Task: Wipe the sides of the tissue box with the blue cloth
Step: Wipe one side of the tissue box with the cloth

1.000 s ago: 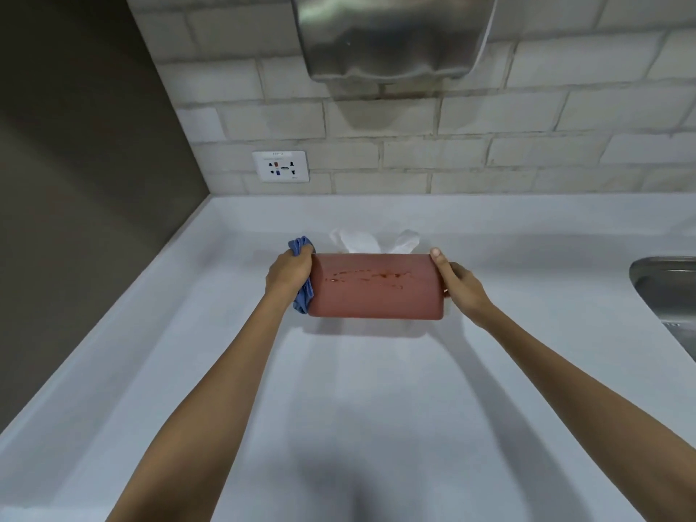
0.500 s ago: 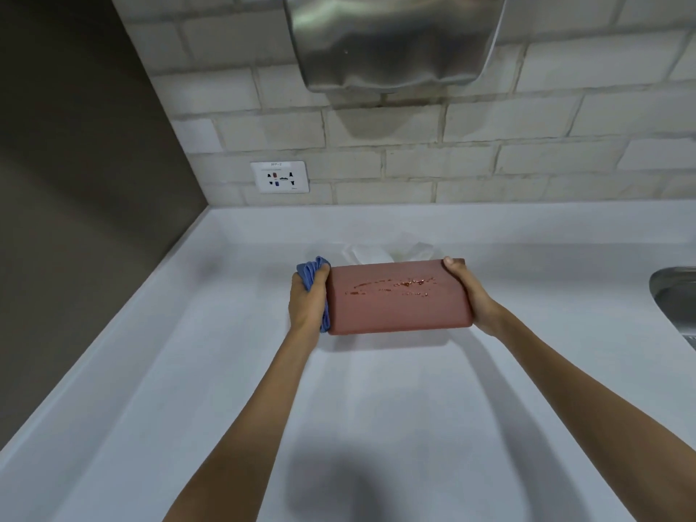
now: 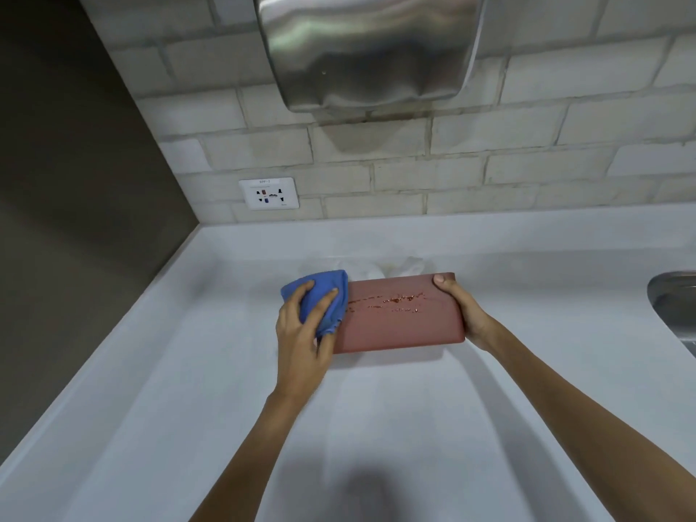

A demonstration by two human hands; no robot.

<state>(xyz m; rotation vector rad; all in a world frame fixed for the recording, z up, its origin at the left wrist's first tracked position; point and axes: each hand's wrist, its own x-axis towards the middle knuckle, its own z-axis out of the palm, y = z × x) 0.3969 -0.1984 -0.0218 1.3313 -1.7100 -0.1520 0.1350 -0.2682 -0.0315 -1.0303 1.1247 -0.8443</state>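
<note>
A reddish-brown tissue box [image 3: 403, 325] stands on the white counter, its near side facing me with a streak of reddish stains across the upper part. White tissue [image 3: 371, 268] sticks up behind its top edge. My left hand [image 3: 301, 333] presses a bunched blue cloth [image 3: 327, 295] against the box's left end and the left part of its near side. My right hand [image 3: 461, 308] grips the box's right end, thumb on the top corner.
The white counter [image 3: 376, 427] has a raised rim on the left and back. A steel hand dryer [image 3: 369, 50] hangs on the brick wall above. A wall socket [image 3: 269, 194] sits at back left. A steel sink edge [image 3: 674, 307] lies at right.
My left hand has come round from the box's left end onto its near side, with the cloth now spread over the left corner. The view has shifted; the right hand keeps its hold.
</note>
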